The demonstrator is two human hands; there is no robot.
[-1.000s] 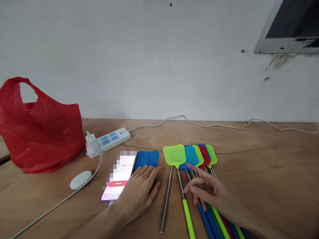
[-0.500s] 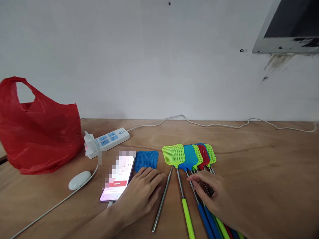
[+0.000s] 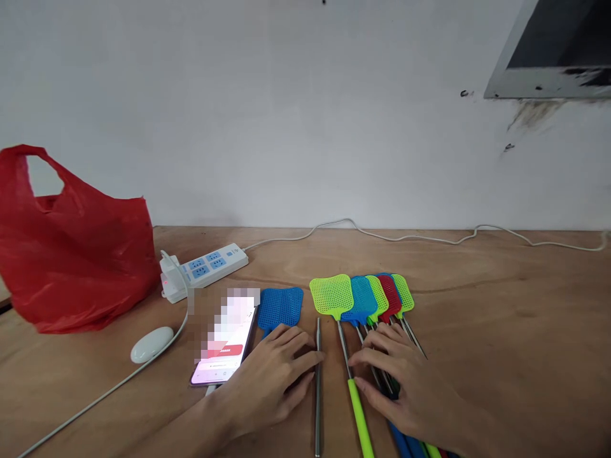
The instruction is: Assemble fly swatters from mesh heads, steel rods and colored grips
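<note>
My left hand (image 3: 281, 375) lies palm down over the table, fingers loosely bent and apart, its index fingertip against a thin metal rod (image 3: 317, 388). Just beyond those knuckles is a blue fly swatter head (image 3: 280, 307). My right hand (image 3: 398, 375) hovers over a row of fly swatters, thumb and forefinger spread beside the metal shaft of the yellow-green swatter (image 3: 333, 296). Past that hand fan out the heads of a blue swatter (image 3: 361, 299), a red swatter (image 3: 392, 295) and several others. Their lower shafts and grips are partly hidden under my right hand.
A lit phone (image 3: 226, 343) lies left of my left hand. Farther left are a white mouse-shaped object (image 3: 151, 345), a white power strip (image 3: 207, 270) and a red plastic bag (image 3: 81, 254). A white cable (image 3: 401, 238) runs along the wall.
The metal rod has swung from a slant to nearly straight, its tip shifting left and its near end right. My right hand has moved slightly left, with its fingers spreading.
</note>
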